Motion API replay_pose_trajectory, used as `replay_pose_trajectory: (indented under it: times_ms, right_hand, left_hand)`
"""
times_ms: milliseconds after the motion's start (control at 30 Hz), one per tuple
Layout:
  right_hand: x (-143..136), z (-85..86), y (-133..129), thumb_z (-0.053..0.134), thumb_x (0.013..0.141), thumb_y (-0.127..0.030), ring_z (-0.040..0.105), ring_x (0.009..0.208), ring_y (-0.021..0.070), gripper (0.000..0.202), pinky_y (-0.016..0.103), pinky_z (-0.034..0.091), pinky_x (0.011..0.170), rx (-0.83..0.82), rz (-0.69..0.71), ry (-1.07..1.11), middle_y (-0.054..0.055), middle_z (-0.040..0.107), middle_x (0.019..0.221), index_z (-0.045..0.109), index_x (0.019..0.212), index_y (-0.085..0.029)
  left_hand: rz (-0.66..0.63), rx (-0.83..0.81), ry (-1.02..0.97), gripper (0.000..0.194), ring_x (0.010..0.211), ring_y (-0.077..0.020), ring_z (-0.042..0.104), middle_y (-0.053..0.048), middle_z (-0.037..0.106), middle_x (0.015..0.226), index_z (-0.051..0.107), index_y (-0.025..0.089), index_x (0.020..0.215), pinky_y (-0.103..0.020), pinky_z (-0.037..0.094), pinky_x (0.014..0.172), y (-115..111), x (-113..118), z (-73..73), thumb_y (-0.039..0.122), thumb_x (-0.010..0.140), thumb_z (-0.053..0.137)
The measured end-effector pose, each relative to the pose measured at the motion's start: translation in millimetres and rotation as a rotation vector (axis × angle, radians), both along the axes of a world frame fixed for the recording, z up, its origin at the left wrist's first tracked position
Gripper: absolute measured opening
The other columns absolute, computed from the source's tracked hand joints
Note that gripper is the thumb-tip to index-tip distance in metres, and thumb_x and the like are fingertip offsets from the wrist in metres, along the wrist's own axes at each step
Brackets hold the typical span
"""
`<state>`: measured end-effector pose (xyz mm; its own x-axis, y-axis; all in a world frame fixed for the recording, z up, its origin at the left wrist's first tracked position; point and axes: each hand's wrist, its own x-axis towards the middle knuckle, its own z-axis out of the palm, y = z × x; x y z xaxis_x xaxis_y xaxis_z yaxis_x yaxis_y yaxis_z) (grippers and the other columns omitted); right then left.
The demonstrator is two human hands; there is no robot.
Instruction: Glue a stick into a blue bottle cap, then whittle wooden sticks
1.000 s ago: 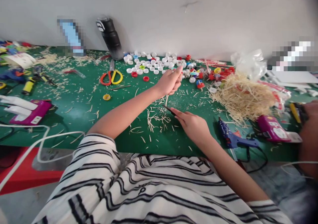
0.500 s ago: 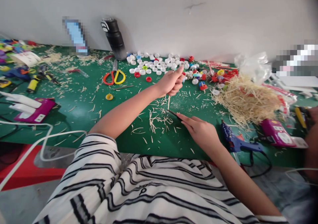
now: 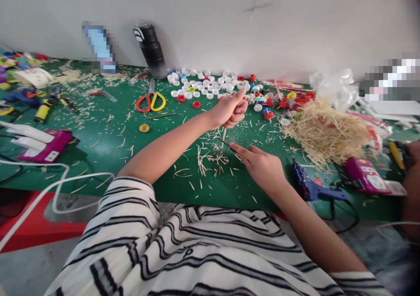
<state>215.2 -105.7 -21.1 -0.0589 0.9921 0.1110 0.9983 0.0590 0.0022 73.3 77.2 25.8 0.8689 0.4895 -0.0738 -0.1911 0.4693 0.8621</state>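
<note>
Pale stick [image 3: 224, 134] in fisted left hand [image 3: 232, 109], blade [image 3: 225, 142] in slanted right hand [image 3: 260, 165]

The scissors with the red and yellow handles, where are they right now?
In the head view, the scissors lie on the green table left of centre, just in front of the black bottle.

White emblem [image 3: 138, 34] on black bottle [image 3: 153, 56]; lettering apparently illegible.
</note>
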Motion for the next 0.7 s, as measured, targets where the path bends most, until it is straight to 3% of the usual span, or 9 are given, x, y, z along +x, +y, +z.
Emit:
replay_pose_trajectory:
  times_ms: [200, 467, 700]
  right_hand:
    - [2, 1.2, 6, 0.043, 0.111, -0.045, 0.059, 0.066, 0.0134, 0.046, 0.026, 0.027, 0.052, -0.045, 0.021, 0.069, 0.001, 0.068, 0.084, 0.053, 0.155, -0.049]
    - [15, -12.2, -11, 0.046, 0.11, -0.041, 0.068, 0.074, 0.0146, 0.045, 0.025, 0.04, 0.057, -0.051, 0.011, 0.235, 0.001, 0.074, 0.094, 0.057, 0.153, -0.043]
    - [5, -9.9, -8, 0.046, 0.11, -0.04, 0.064, 0.068, 0.014, 0.044, 0.025, 0.033, 0.053, -0.023, -0.016, 0.171, 0.001, 0.074, 0.091, 0.058, 0.152, -0.044]
  left_hand:
    - [0.034, -0.061, -0.025, 0.056, 0.029, -0.0018, 0.013, 0.013, 0.02, 0.047, 0.035, 0.024, 0.069, -0.017, 0.004, 0.034, 4, -3, -4.5, 0.068, 0.102, 0.043]
    - [0.072, -0.072, -0.048, 0.057, 0.029, -0.0017, 0.011, 0.014, 0.018, 0.047, 0.031, 0.025, 0.069, -0.017, 0.005, 0.034, 0, -3, -5.3, 0.071, 0.1, 0.044]
    - [0.102, 0.006, -0.065, 0.055, 0.03, -0.0013, 0.012, 0.014, 0.017, 0.047, 0.03, 0.025, 0.069, -0.017, 0.002, 0.036, -10, 3, -1.9, 0.066, 0.102, 0.045]
